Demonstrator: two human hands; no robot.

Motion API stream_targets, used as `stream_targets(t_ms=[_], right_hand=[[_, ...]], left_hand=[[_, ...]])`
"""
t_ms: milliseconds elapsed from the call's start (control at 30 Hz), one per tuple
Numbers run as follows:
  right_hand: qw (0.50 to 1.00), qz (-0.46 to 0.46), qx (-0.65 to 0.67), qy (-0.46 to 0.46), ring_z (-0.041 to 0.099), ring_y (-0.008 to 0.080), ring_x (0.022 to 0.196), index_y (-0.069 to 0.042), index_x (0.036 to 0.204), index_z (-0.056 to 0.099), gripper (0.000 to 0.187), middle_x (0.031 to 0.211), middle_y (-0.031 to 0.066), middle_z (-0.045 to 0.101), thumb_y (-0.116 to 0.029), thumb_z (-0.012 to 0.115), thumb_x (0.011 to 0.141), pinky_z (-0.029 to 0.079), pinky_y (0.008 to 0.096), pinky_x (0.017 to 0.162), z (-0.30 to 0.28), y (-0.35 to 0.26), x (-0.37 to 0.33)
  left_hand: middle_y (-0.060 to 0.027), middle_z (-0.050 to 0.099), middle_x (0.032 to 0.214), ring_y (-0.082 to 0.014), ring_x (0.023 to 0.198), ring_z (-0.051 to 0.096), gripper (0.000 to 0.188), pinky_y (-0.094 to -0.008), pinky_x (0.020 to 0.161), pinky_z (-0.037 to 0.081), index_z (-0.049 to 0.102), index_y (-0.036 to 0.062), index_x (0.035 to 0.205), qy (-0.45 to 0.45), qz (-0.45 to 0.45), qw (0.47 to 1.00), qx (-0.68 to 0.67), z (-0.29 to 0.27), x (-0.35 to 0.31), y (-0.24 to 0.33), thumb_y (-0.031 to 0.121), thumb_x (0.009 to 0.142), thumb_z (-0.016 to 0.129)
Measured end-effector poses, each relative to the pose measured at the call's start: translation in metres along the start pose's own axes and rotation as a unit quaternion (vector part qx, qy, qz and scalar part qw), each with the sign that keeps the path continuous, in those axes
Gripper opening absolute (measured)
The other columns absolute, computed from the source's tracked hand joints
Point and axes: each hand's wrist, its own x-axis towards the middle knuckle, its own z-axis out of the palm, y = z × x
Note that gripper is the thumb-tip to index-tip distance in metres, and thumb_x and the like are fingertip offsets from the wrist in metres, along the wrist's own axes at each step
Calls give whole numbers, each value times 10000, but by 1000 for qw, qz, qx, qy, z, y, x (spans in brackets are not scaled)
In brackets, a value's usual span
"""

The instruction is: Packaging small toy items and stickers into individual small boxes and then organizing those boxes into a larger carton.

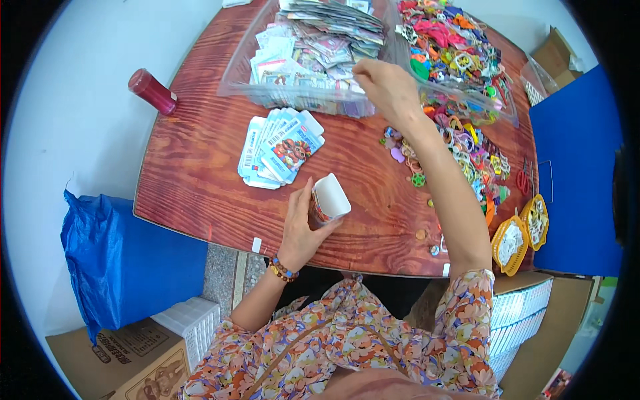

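Note:
My left hand is wrapped round a small open-topped card box, upright near the front of the wooden table, its white inside showing. Beyond it lies a fanned stack of blue-and-white flattened card boxes. My right hand is over the front right corner of a clear plastic bin, fingers bent together; whatever they hold is hidden. The bin is heaped with flat printed packets. To its right, another clear bin holds small colourful trinkets. Loose trinkets are spread beside my right forearm.
A red bottle stands at the table's left edge. Red-handled scissors and two yellow baskets of small pieces lie at the right, beside a large blue panel. A blue bag and cardboard boxes are at the lower left.

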Motion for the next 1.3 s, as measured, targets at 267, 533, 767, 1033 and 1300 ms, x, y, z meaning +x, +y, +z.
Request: stream_targets(t_ms=[267,533,767,1033,1300], right_hand=[[971,44,-40,-231,691,343,953,-116,1003,732,283,1013,128,726,-301,718,789,535,473,822,81,17,75],[974,28,-9,-223,694,348,981,-100,994,734,339,1054,163,720,-348,777,767,535,481,814,71,16,74],[983,111,-52,-133,711,265,826,-102,892,714,247,784,74,725,-343,699,843,524,419,749,65,18,70],[988,142,19,-51,697,372,922,-86,1008,700,255,956,174,721,-282,634,860,512,513,846,50,12,61],[892,147,421,-67,550,27,639,-81,1109,656,212,826,-38,643,-191,639,929,436,190,526,-13,15,34]], left_hand=[[-124,498,1231,-237,1101,563,883,-347,883,513,369,9,1468,-13,-31,997,-67,1,-8,-8,116,736,853],[-89,492,1192,-182,1064,566,837,-317,842,528,385,-11,1441,-1,-51,995,-81,-4,-2,-8,90,750,845],[-107,505,1203,-196,1085,579,824,-335,869,541,384,-18,1435,8,-34,996,-76,-2,-2,-15,105,760,841],[-107,514,1196,-189,1061,592,819,-327,848,548,389,-14,1437,33,-5,999,-33,2,-10,-19,85,760,839],[-160,560,1179,-313,1055,583,777,-387,888,496,469,4,1375,57,20,998,-28,-1,1,-6,166,719,852]])
